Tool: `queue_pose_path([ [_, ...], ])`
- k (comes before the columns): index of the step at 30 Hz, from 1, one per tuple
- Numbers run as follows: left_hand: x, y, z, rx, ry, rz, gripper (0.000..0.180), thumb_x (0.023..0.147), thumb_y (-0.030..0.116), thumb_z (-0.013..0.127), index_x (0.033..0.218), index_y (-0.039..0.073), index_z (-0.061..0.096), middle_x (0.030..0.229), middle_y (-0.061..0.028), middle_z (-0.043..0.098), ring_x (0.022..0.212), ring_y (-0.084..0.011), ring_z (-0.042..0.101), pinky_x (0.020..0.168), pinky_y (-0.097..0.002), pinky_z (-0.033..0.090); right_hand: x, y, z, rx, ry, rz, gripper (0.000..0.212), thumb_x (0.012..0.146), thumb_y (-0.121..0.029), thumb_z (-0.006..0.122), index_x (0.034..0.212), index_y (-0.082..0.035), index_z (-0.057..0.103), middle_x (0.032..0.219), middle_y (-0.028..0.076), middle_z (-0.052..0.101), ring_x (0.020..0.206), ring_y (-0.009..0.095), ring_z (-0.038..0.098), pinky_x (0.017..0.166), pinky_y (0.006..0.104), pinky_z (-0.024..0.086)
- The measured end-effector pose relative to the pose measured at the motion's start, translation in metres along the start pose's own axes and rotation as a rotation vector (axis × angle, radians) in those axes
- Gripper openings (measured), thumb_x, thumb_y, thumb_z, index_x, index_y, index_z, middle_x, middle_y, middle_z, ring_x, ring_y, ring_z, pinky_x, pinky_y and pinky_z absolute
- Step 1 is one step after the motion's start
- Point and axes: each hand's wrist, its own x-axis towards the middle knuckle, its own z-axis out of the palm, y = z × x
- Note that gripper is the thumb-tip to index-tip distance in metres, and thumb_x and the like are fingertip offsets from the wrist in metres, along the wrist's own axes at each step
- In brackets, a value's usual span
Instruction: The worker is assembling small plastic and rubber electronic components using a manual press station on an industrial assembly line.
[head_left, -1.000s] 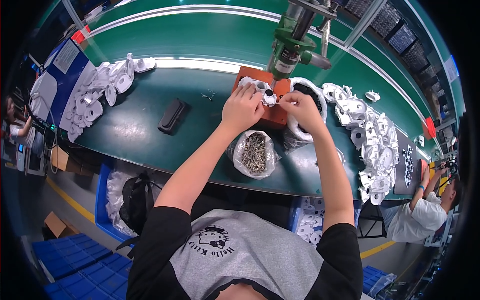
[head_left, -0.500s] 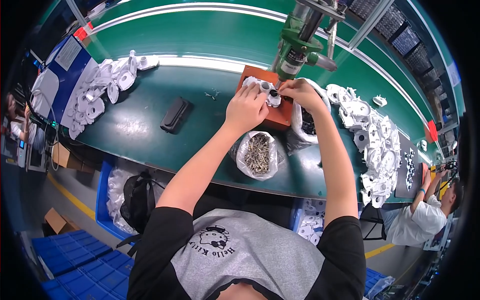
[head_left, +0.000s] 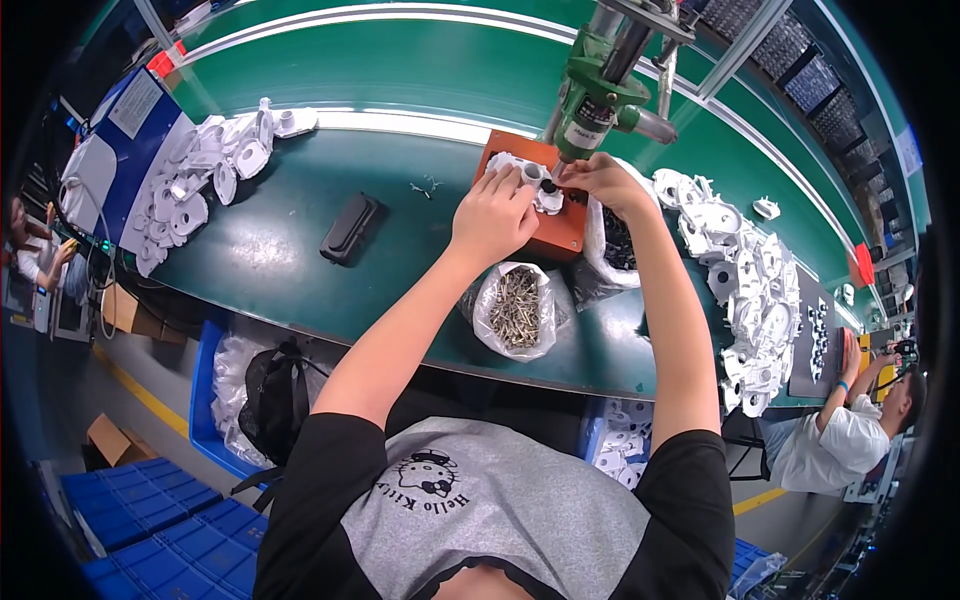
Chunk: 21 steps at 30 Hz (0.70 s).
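Small white moulded plastic part (head_left: 535,188): on orange block fixture (head_left: 560,232), far side of green worktop (head_left: 300,250), directly beneath green suspended power screwdriver (head_left: 592,95). Left hand (head_left: 492,215): fingers pressed on part's near-left edge. Right hand (head_left: 600,180): fingertips pinched at part's right side under the driver tip; held item too small to tell. Both hands equally near, touching. Bag of metal screws (head_left: 517,310): nearer, just beside fixture.

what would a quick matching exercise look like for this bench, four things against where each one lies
Things:
1. bag of screws
2. black case
3. orange block
4. green tool

Places:
A. hanging above the hands
B. under the white part being worked on
C. alone on the belt, left of the hands
D. near edge of the belt, between the forearms

Pairs: 1-D, 2-C, 3-B, 4-A
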Motion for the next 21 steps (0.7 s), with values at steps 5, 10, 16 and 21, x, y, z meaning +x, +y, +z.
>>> queue_pose_path([
  [5, 0.001, 0.001, -0.001, -0.002, 0.01, 0.005, 0.012, 0.073, 0.012, 0.058, 0.081, 0.002, 0.057, 0.101, -0.0208, 0.063, 0.1, -0.0345, 0.062, 0.093, -0.0434, 0.047, 0.002, -0.004, 0.001, -0.225, -0.039, 0.017, 0.016, 0.074, -0.008, 0.073, 0.065, -0.003, 0.06, 0.068, -0.001, 0.059, 0.064, 0.008, 0.051, 0.058, 0.0243, 0.039],
  [10, 0.0, 0.001, -0.002, 0.0, -0.002, -0.004, 0.012, 0.074, 0.012, 0.058, 0.081, 0.002, 0.057, 0.101, -0.0208, 0.063, 0.1, -0.0346, 0.062, 0.093, -0.0438, 0.047, 0.006, -0.002, -0.005, -0.279, -0.056, -0.006, 0.016, 0.075, -0.011, 0.072, 0.067, -0.003, 0.062, 0.067, 0.0, 0.059, 0.061, 0.009, 0.05, 0.056, 0.0251, 0.039],
  [16, -0.002, -0.002, 0.0, -0.002, -0.002, -0.012, 0.014, 0.074, 0.013, 0.058, 0.083, 0.003, 0.06, 0.103, -0.0213, 0.064, 0.102, -0.035, 0.061, 0.094, -0.0439, 0.047, 0.036, 0.002, -0.066, -0.012, 0.174, -0.091, 0.025, 0.082, -0.026, 0.059, 0.097, -0.006, 0.062, 0.085, 0.002, 0.062, 0.07, 0.011, 0.057, 0.059, 0.0233, 0.043],
  [21, -0.006, -0.008, -0.003, 0.039, -0.015, -0.024, 0.017, 0.072, 0.014, 0.059, 0.086, 0.004, 0.062, 0.103, -0.0211, 0.064, 0.102, -0.0352, 0.061, 0.094, -0.0436, 0.047, 0.09, -0.096, -0.105, 0.486, 0.451, -0.196, 0.027, 0.093, -0.029, 0.05, 0.102, -0.004, 0.059, 0.085, 0.01, 0.063, 0.07, 0.023, 0.06, 0.067, 0.0333, 0.05],
])
